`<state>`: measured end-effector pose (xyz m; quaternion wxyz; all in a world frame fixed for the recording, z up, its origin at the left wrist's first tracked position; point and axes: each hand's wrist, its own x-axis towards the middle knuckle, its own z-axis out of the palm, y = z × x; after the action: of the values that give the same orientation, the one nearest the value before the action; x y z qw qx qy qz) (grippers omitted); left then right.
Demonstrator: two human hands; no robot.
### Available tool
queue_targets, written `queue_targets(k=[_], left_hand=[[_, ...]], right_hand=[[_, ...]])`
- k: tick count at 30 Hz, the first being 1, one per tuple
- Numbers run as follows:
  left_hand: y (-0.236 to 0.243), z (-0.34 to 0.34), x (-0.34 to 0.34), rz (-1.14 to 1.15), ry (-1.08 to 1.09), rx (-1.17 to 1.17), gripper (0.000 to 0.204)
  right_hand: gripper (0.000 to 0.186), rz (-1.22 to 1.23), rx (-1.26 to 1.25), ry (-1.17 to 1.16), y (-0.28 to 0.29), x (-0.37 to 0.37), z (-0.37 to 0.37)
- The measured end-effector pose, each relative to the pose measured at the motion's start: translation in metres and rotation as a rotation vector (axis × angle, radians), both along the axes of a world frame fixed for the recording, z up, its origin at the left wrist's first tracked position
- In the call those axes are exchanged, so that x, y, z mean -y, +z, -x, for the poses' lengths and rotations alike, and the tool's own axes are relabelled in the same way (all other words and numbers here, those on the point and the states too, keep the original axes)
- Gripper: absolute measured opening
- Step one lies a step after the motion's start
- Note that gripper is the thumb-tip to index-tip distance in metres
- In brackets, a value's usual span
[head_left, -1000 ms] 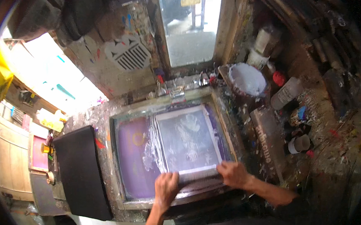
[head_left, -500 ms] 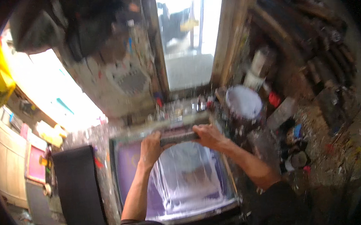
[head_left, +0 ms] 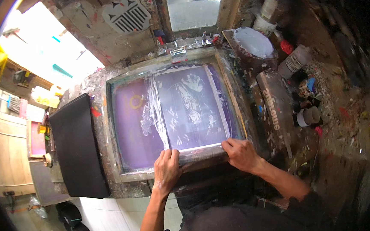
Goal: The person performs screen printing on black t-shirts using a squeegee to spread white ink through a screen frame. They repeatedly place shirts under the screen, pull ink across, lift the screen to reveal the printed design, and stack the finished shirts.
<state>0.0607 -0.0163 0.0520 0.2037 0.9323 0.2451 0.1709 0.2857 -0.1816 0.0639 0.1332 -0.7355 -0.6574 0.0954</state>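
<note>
A screen-printing frame point(head_left: 112, 120) lies on the bench, its purple mesh point(head_left: 134, 138) showing a pale hand-and-arm design. White ink point(head_left: 159, 117) runs in thick streaks along both sides of the design. At the near end of the mesh, my left hand point(head_left: 167, 167) and my right hand point(head_left: 242, 155) grip the two ends of a squeegee point(head_left: 202, 153). Fingers of both hands are curled over its top. Most of the squeegee's blade is hidden from above. A metal hinge clamp point(head_left: 178, 54) sits at the frame's far side.
Left of the frame lies a stack of black fabric point(head_left: 76, 144). A bucket of white ink point(head_left: 253, 43) stands at the back right, near a plastic bottle point(head_left: 295, 61) and small jars point(head_left: 308, 116). A paint-spattered board point(head_left: 270, 107) lies right of the frame.
Both hands have drawn the squeegee from the far end of the mesh to the near end. The white ink over the design has thinned, leaving side streaks. The view has shifted too.
</note>
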Motion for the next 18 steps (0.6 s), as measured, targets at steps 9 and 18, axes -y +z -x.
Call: queue_targets(k=[9,18], left_hand=[[-0.043,0.113,0.001,-0.274,0.282,-0.101,0.061],[0.083,0.098,-0.046,-0.412,0.326,0.091,0.078]], right_hand=[[0.055,-0.294,0.213,-0.177,-0.014,-0.005,0.057],[0.057,-0.796,0.334,-0.155,0.087,-0.042,0.038]])
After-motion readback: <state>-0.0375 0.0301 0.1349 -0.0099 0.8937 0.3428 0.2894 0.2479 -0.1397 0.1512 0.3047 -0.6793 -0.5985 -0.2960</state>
